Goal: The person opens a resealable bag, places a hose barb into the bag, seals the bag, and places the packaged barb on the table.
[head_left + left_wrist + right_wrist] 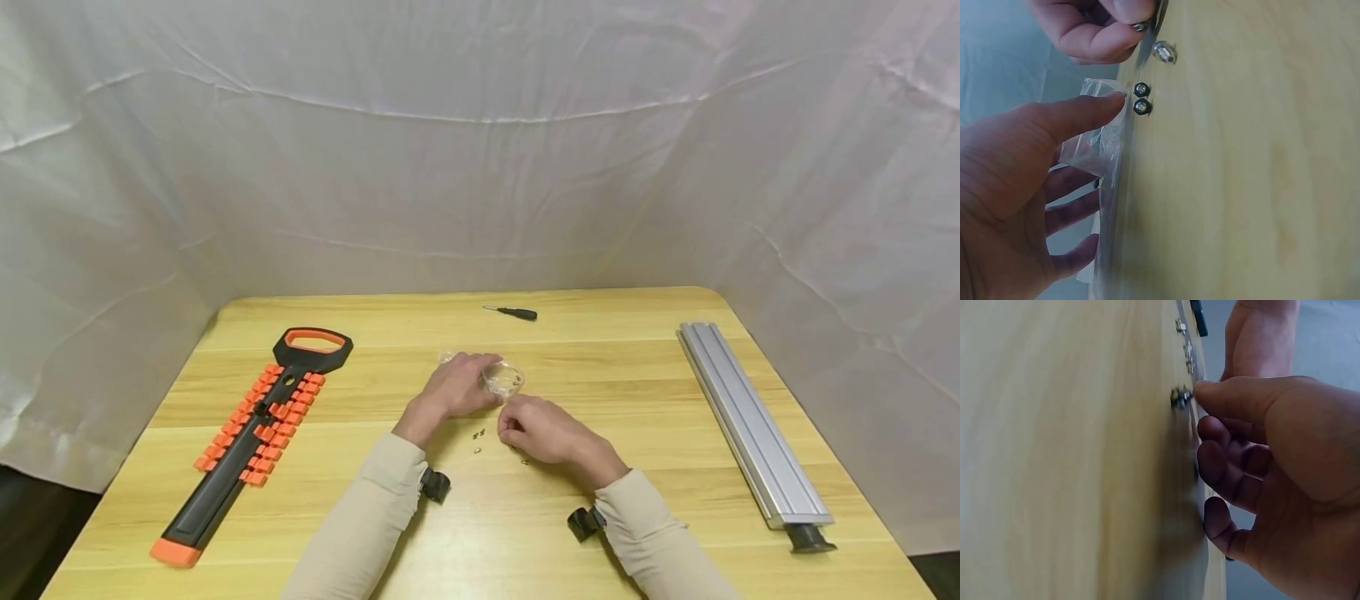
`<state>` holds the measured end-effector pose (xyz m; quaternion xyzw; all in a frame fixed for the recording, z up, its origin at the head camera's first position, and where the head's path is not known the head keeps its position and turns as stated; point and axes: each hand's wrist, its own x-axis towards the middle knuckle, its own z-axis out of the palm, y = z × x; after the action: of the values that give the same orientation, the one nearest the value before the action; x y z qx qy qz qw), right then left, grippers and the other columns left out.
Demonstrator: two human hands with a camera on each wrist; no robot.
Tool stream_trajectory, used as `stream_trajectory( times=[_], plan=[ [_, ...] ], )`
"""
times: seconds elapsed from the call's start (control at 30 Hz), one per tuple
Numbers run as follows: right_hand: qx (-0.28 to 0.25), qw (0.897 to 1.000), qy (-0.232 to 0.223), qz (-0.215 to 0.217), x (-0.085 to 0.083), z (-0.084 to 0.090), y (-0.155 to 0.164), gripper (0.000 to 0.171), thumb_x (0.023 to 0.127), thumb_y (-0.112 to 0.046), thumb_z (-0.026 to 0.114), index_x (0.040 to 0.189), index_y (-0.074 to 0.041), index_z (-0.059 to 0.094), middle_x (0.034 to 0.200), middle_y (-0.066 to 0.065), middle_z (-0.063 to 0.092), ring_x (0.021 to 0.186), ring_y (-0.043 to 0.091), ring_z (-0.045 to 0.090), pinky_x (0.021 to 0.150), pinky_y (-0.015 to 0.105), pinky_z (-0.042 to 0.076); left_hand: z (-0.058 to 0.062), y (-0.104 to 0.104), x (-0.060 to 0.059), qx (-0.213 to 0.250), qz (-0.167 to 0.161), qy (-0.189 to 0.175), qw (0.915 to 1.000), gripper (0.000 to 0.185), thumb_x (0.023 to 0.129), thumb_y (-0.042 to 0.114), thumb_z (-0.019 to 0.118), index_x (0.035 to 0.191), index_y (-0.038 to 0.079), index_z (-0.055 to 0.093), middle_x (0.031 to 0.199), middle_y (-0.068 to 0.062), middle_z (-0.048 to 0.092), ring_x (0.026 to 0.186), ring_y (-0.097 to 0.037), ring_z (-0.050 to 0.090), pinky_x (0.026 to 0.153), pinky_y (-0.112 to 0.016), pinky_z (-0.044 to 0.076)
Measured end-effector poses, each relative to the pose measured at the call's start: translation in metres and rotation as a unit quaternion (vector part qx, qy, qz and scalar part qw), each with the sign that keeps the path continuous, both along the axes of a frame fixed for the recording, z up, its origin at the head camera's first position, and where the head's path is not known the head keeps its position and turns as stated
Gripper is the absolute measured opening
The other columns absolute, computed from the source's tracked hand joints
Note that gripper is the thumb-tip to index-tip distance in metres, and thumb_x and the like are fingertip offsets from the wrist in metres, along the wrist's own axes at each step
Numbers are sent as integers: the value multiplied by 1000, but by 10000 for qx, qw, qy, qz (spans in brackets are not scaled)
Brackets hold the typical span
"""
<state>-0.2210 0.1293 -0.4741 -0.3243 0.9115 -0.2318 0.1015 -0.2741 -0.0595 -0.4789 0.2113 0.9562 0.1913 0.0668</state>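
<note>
My left hand (459,385) rests on the wooden table (615,367) and holds a small clear plastic bag (504,379), thumb on top and fingers underneath. In the left wrist view the bag (1094,150) lies against the thumb, and two dark nuts (1142,97) and a silver screw (1164,51) lie on the wood just past it. My right hand (517,423) is close in front of the left hand. Its fingertips pinch a small screw (1180,397) against the table. A few more small fasteners (477,434) lie between my hands.
An orange and black tool holder (251,429) lies at the left. A long aluminium rail (750,417) lies along the right edge. A small black screwdriver (513,312) lies at the back. White cloth hangs behind and beside the table.
</note>
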Motion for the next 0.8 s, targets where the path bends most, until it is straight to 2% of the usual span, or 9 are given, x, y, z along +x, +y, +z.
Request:
stream_trajectory(
  times=[0.23, 0.5, 0.8],
  plan=[
    [-257, 9986, 68, -465, -10, 2, 8, 5, 93, -16, 61, 90, -18, 64, 87, -8, 58, 80, 7, 53, 75, 26, 48, 1, 0, 0, 13, 37, -63, 10000, 69, 85, 46, 70, 146, 25, 43, 143, 1, 53, 124, -22, 51, 103, -42, 43],
    [-469, 9950, -163, -864, -26, -5, 13, 6, 96, -17, 58, 93, -16, 63, 88, -4, 57, 77, 9, 52, 71, 25, 47, -1, 0, 1, 70, 37, 10, 10000, 69, 83, 47, 71, 144, 26, 45, 141, 2, 56, 123, -23, 52, 105, -46, 41],
    [-557, 9898, -104, -1308, -42, -11, 13, 6, 95, -19, 60, 95, -16, 65, 95, -1, 56, 84, 12, 53, 77, 28, 49, -2, -1, 1, 115, 36, 76, 9999, 69, 82, 46, 72, 143, 26, 47, 141, 1, 56, 123, -24, 52, 107, -51, 38]
  ],
)
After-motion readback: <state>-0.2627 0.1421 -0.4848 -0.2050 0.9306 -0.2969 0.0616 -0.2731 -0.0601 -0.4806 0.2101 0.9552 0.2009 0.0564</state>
